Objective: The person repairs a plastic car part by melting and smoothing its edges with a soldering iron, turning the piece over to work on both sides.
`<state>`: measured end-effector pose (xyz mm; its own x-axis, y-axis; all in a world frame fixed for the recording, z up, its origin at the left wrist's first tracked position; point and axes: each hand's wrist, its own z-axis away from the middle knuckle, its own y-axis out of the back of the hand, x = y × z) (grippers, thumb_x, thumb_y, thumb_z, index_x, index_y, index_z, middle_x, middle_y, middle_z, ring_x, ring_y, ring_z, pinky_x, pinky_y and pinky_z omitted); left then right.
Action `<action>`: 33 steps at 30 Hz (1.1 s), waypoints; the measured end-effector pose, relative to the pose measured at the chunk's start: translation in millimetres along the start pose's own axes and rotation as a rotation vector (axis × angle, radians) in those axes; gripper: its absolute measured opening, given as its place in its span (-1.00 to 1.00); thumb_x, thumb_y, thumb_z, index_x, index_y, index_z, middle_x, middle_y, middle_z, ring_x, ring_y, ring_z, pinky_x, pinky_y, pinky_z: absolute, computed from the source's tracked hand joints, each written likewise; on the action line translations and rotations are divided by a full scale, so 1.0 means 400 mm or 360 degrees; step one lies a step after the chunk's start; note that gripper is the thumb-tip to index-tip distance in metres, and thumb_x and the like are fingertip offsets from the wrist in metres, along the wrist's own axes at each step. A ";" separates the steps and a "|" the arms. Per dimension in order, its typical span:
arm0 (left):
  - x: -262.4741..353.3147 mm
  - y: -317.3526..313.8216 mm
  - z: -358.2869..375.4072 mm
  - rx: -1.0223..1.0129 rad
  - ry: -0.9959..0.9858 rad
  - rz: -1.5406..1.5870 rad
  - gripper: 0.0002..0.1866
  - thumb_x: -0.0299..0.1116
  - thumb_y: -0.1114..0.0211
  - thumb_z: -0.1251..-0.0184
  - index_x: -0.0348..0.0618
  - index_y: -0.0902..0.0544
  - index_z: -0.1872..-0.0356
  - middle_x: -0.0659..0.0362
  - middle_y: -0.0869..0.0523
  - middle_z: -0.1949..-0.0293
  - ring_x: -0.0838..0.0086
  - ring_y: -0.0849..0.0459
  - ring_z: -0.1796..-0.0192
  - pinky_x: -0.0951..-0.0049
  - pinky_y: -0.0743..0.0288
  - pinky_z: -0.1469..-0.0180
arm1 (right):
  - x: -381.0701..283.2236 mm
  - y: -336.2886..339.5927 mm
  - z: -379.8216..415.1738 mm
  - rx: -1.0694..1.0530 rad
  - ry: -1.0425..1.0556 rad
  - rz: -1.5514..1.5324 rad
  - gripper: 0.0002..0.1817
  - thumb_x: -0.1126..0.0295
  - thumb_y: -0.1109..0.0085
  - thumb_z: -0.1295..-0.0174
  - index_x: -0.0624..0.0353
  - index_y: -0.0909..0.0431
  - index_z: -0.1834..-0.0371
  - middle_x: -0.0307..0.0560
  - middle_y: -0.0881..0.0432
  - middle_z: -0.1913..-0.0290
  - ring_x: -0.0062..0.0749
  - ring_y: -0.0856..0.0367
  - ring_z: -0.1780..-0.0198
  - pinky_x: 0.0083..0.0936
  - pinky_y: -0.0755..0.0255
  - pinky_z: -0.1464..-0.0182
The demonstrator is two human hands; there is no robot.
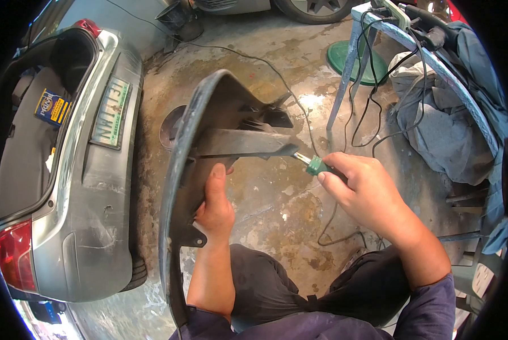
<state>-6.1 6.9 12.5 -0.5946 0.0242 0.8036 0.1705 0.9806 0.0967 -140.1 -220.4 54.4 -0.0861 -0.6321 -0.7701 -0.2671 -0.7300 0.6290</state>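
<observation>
A large dark plastic car panel stands on edge in front of my body, its ribbed inner side toward the right. My left hand grips the panel from its inner side, with the thumb up and the other fingers partly hidden behind the plastic. In my right hand is a screwdriver with a green handle. Its metal shaft points left, and the tip meets the end of a grey arm-like bracket on the panel; the exact contact point is too small to tell.
A silver car with its boot open stands at the left. A blue-grey metal frame with hanging cables and grey cloth is at the right. On the floor are a green round lid, a black bucket and a long cable.
</observation>
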 end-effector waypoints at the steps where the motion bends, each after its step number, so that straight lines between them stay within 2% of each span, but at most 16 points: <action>1: 0.009 -0.006 -0.002 -0.0005 0.0003 0.0024 -0.80 -0.50 -0.26 -0.44 -0.26 -0.69 -0.02 0.21 -0.73 0.01 0.53 -0.68 0.00 0.34 -0.68 -0.02 | -0.001 0.001 0.000 -0.0019 -0.0007 -0.0014 -0.80 0.32 -0.20 -0.31 0.25 -0.62 0.20 0.19 -0.65 0.37 0.15 -0.66 0.26 -0.09 -0.52 0.19; 7: 0.010 -0.013 -0.006 0.0012 -0.0026 0.0117 -0.82 -0.51 -0.27 -0.42 -0.25 -0.70 0.02 0.19 -0.75 0.06 0.51 -0.71 0.05 0.34 -0.71 0.06 | -0.012 0.016 0.000 -0.0130 -0.0021 -0.0036 -0.79 0.30 -0.19 -0.31 0.26 -0.62 0.22 0.21 -0.64 0.37 0.17 -0.66 0.28 -0.09 -0.50 0.21; 10: 0.006 -0.015 -0.009 0.0043 0.0008 0.0148 -0.83 -0.55 -0.29 -0.43 -0.38 -0.72 0.04 0.08 -0.80 0.11 0.41 -0.78 0.15 0.34 -0.74 0.07 | -0.007 0.012 0.001 -0.0103 0.0007 -0.0072 -0.78 0.30 -0.19 -0.30 0.26 -0.62 0.23 0.21 -0.64 0.38 0.17 -0.66 0.28 -0.09 -0.50 0.22; 23: 0.000 -0.018 -0.009 0.0116 0.0025 0.0364 -0.76 -0.58 -0.28 -0.40 -0.35 -0.68 -0.05 0.09 -0.77 0.06 0.41 -0.76 0.12 0.34 -0.75 0.11 | 0.002 0.019 -0.006 -0.0029 -0.0053 0.0002 -0.78 0.31 -0.19 -0.30 0.28 -0.62 0.22 0.23 -0.63 0.40 0.19 -0.65 0.29 -0.08 -0.49 0.22; 28: 0.014 -0.028 -0.013 0.0136 0.0048 0.0385 -0.77 -0.58 -0.27 -0.40 -0.37 -0.67 -0.03 0.11 -0.77 0.07 0.43 -0.75 0.15 0.35 -0.74 0.14 | -0.011 0.021 -0.002 -0.0141 -0.0067 -0.0081 -0.79 0.32 -0.20 -0.30 0.28 -0.63 0.21 0.23 -0.64 0.39 0.18 -0.65 0.30 -0.10 -0.49 0.23; 29: 0.010 -0.022 -0.013 0.0096 0.0052 0.0294 -0.76 -0.55 -0.25 -0.42 -0.33 -0.65 -0.06 0.13 -0.74 0.02 0.44 -0.73 0.08 0.32 -0.72 0.11 | -0.012 0.021 -0.001 -0.0144 -0.0070 -0.0089 -0.78 0.32 -0.21 -0.30 0.27 -0.64 0.20 0.23 -0.64 0.39 0.18 -0.65 0.30 -0.10 -0.49 0.23; 31: -0.018 0.003 -0.004 0.0017 0.0061 0.0114 -0.73 -0.48 -0.23 -0.46 -0.25 -0.62 -0.12 0.17 -0.70 -0.08 0.46 -0.67 -0.06 0.27 -0.69 0.04 | -0.011 0.016 0.001 -0.0114 -0.0049 -0.0151 -0.79 0.33 -0.21 -0.30 0.27 -0.64 0.18 0.20 -0.65 0.40 0.10 -0.65 0.35 -0.15 -0.48 0.26; 33: -0.055 0.014 0.007 0.0081 0.0193 0.0045 -0.75 -0.44 -0.21 -0.49 -0.28 -0.62 -0.09 0.16 -0.71 -0.06 0.45 -0.68 -0.03 0.30 -0.66 0.05 | -0.016 0.022 0.005 -0.0097 -0.0067 -0.0235 -0.79 0.34 -0.20 -0.31 0.28 -0.65 0.17 0.14 -0.65 0.42 -0.04 -0.64 0.40 -0.22 -0.46 0.30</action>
<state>5.6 12.5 -6.2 -0.4902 0.0313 0.8711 0.1438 0.9886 0.0454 -143.9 -222.3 64.6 -0.0903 -0.5062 -0.8577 -0.2214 -0.8295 0.5128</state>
